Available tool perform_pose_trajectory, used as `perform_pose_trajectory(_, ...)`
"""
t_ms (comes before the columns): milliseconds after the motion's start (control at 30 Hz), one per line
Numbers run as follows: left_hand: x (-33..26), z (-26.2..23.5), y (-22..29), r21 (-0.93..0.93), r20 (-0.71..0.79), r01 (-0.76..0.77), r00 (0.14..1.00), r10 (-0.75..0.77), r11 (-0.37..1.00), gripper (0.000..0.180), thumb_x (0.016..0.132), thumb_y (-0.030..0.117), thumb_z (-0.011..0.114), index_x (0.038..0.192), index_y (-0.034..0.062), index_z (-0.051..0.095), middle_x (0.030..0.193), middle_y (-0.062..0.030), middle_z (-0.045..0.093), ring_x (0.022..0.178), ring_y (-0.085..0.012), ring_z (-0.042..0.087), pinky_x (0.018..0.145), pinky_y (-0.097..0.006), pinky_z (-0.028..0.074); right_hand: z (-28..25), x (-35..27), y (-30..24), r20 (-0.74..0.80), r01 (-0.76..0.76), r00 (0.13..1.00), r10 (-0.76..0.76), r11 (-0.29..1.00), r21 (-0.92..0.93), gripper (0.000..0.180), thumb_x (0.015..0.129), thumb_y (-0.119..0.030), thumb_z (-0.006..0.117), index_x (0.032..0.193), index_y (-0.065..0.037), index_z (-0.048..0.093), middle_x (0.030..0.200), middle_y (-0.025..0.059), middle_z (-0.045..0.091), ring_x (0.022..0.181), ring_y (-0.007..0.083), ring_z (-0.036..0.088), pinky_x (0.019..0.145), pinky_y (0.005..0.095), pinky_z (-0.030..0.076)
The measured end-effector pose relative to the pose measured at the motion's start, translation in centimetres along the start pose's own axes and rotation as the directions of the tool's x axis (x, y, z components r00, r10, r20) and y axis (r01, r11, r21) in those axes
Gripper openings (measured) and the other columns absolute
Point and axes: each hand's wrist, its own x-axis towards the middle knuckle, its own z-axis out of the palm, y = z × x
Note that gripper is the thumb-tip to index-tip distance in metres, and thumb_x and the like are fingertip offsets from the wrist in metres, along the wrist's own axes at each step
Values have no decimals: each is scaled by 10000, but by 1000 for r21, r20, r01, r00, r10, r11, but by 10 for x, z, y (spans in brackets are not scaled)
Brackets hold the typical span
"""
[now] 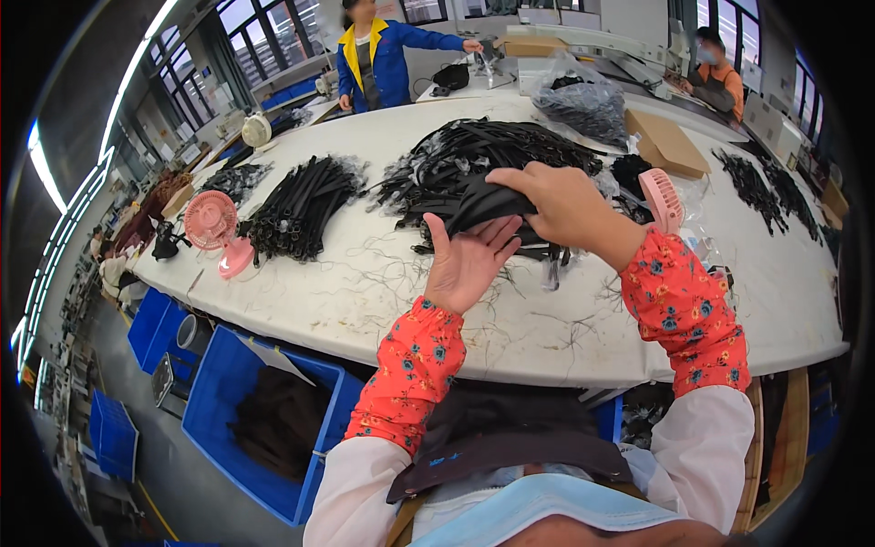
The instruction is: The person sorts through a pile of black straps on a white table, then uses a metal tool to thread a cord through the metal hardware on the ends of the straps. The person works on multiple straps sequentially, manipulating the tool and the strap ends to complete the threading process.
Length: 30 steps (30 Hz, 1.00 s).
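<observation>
Over the near side of a large heap of black straps (456,155), my right hand (567,208) grips a bundle of black straps (488,202) from above, thumb on top. The bundle bends down toward my left hand (468,266), which is palm up with its thumb and fingers spread. My left fingertips lie at the bundle's underside; whether they touch it I cannot tell. Further left on the table is a second pile of black straps (305,205), with metal hardware at its near ends.
Loose threads litter the white table (337,301). Pink fans (211,221) stand left and right. A cardboard box (665,141) and a clear bag (576,100) lie behind. Below the left edge sits a blue bin (214,415) with dark material. Across the table stands a person in blue (392,59).
</observation>
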Motion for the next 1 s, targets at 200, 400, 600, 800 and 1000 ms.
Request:
perform_pose_trajectory(200,5,4,11,-31,21,-221,975,222,975,740,942,565,600,1461,69,423,1487,-190,463,1409,-308,414,1182,-481,341,14,-29,-15,-132,263,955,-264,964,-27,598,793,-69,683,1351,-253,572,839,94,549,699,297,639,575,391,512)
perform_pose_trajectory(400,14,-2,47,10,122,-304,946,301,953,678,953,312,671,1492,34,367,1494,-154,465,1399,-300,431,1179,-479,357,44,-35,-24,-268,289,920,-285,957,-24,620,806,-69,663,1374,-296,564,935,130,591,760,291,664,645,381,569)
perform_pose_trajectory(600,19,33,50,163,170,-293,949,266,942,728,930,255,709,1518,72,320,1382,-128,546,1265,-296,550,1150,-505,393,65,-35,-11,-300,223,928,-222,974,-32,606,827,-83,667,1363,-350,573,981,158,603,817,307,667,689,382,575)
perform_pose_trajectory(800,25,43,36,464,-7,-291,943,332,837,661,901,57,680,1485,78,373,1226,-123,594,1072,-274,644,968,-450,551,72,-42,-2,-176,232,959,-223,972,33,586,851,-68,648,1324,-410,594,1076,199,612,904,338,670,753,416,575)
perform_pose_trajectory(1000,46,48,27,559,-122,-362,854,505,746,448,816,-37,751,1232,58,614,1076,-62,669,945,-162,658,784,-312,562,57,-43,11,-113,165,984,-139,949,268,591,837,-179,751,1383,-305,565,1342,216,494,1140,376,594,936,430,521)
